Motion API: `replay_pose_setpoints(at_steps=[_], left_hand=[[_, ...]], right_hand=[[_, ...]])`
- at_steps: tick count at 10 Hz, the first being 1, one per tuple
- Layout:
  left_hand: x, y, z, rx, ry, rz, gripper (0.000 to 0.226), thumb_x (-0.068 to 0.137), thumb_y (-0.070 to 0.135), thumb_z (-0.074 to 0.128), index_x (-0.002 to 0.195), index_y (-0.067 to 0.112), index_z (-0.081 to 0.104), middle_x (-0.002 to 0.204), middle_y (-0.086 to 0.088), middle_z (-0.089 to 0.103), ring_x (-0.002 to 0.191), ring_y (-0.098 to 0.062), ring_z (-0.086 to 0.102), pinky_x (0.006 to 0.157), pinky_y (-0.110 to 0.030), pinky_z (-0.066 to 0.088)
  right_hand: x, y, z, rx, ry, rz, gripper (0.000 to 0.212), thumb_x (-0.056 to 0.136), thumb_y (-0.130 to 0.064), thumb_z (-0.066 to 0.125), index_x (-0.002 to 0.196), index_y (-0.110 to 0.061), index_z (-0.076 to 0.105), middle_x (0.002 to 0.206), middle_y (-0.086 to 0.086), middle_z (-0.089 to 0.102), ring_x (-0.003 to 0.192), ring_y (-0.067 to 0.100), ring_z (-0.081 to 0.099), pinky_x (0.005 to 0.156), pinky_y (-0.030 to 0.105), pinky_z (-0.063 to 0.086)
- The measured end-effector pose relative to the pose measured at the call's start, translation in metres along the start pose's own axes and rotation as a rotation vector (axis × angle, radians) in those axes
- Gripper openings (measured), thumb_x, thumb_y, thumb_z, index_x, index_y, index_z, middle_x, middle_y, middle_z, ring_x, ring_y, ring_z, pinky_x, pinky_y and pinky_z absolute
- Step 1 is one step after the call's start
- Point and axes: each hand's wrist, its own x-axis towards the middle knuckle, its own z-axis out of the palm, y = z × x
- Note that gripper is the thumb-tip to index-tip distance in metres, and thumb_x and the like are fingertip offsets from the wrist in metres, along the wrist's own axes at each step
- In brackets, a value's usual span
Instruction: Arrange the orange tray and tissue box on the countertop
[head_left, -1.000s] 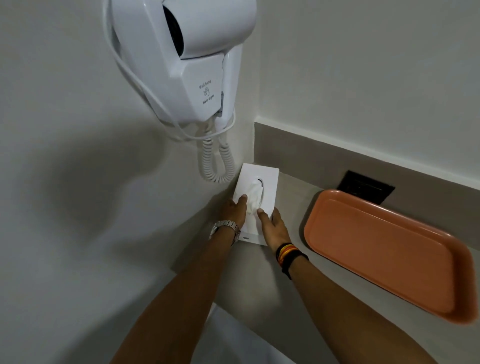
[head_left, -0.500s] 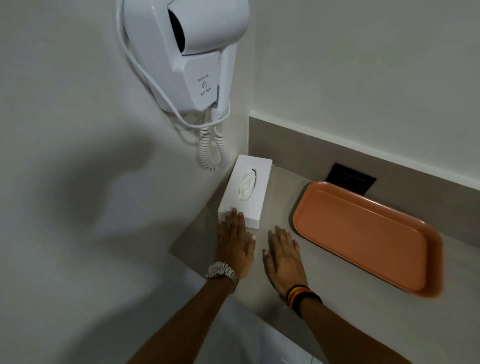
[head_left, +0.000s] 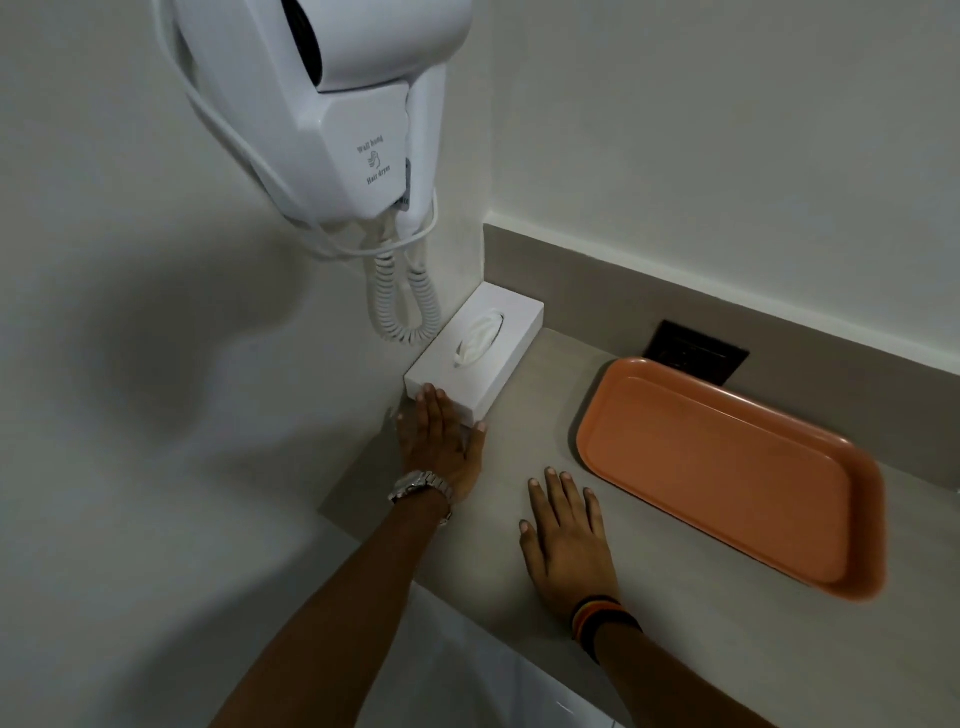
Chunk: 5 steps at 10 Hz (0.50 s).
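Observation:
A white tissue box (head_left: 478, 353) lies in the corner of the grey countertop (head_left: 519, 441), against the left wall, with a tissue poking from its top slot. My left hand (head_left: 441, 441) lies flat, fingers apart, its fingertips touching the box's near end. My right hand (head_left: 566, 535) rests flat on the countertop with fingers spread, holding nothing, a short way left of the orange tray (head_left: 727, 473). The tray lies empty and at an angle on the counter, to the right of the box.
A white wall-mounted hair dryer (head_left: 332, 109) hangs above the box, its coiled cord (head_left: 402, 296) dangling just over the box's far left side. A dark socket plate (head_left: 693, 351) sits in the backsplash behind the tray. The counter's front edge runs under my forearms.
Both hands left the top of the tissue box and drew back toward me. The left stayed at the box's near end; the right settled flat on the counter. The box now sits in the corner.

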Motion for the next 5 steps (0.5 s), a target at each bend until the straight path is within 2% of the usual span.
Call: replay_pose_setpoints(at_steps=[1,3,5], left_hand=[[0.002,-0.009,0.001,0.038,0.028,0.030,0.084,0.092,0.065,0.004,0.154,0.015,-0.021,0.166,-0.007,-0.021,0.153,-0.021,-0.020,0.120,-0.048,-0.020],[-0.013,-0.001,-0.006,-0.050,0.041,0.048,0.082,0.098,0.062,0.017,0.158,0.015,-0.013,0.167,-0.005,-0.020,0.153,-0.020,-0.020,0.122,-0.046,-0.016],[-0.061,0.024,0.003,-0.072,0.053,0.224,0.081,0.096,0.063,0.015,0.160,0.019,-0.010,0.168,-0.005,-0.018,0.153,-0.021,-0.021,0.122,-0.047,-0.014]], right_hand=[[0.001,0.000,0.000,0.010,-0.006,0.005,0.058,0.103,-0.045,0.027,0.157,-0.025,0.020,0.167,0.002,0.014,0.154,0.019,0.004,0.124,0.048,0.005],[0.000,-0.001,-0.002,0.003,-0.016,-0.010,0.058,0.103,-0.044,0.027,0.157,-0.023,0.022,0.166,0.004,0.016,0.154,0.022,0.008,0.124,0.048,0.003],[-0.003,0.003,-0.009,0.055,-0.084,-0.029,0.061,0.102,-0.044,0.026,0.157,-0.017,0.022,0.166,0.010,0.015,0.154,0.026,0.006,0.123,0.052,-0.002]])
